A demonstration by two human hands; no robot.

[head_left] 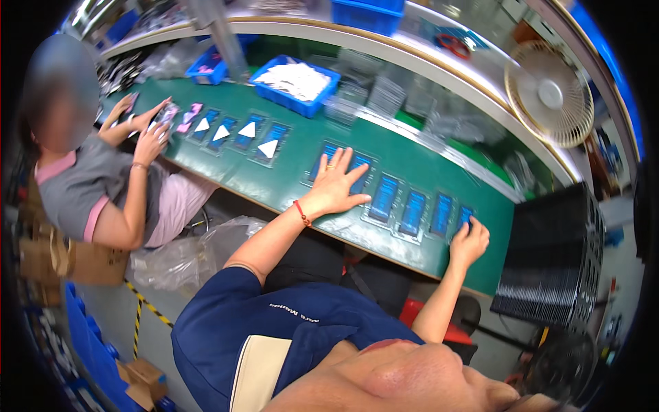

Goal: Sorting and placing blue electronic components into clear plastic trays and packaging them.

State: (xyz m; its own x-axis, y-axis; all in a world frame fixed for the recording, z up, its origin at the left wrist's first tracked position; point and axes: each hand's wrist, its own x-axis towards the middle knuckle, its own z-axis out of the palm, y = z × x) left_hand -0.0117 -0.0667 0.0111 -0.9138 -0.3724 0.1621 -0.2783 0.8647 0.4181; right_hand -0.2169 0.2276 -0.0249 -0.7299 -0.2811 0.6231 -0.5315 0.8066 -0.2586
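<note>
On the green bench [300, 147], the left hand [334, 185], fingers spread, best touches blue panels [360, 177] lightly; the right hand [470, 242] curls its fingers at the end panel [465, 215], pinch unclear.

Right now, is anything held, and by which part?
Left hand: nothing, spread over blue rectangular packs. Right hand: at near end of rightmost blue pack; grip unclear.

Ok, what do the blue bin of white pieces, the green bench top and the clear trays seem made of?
Blue bin: likely moulded plastic, satin, given its even colour and neat rim.
Bench top: smooth, slightly glossy sheet, perhaps rubber or laminate, from the soft glare.
Clear trays: probably thin, shiny plastic; green shows through their borders.
</note>
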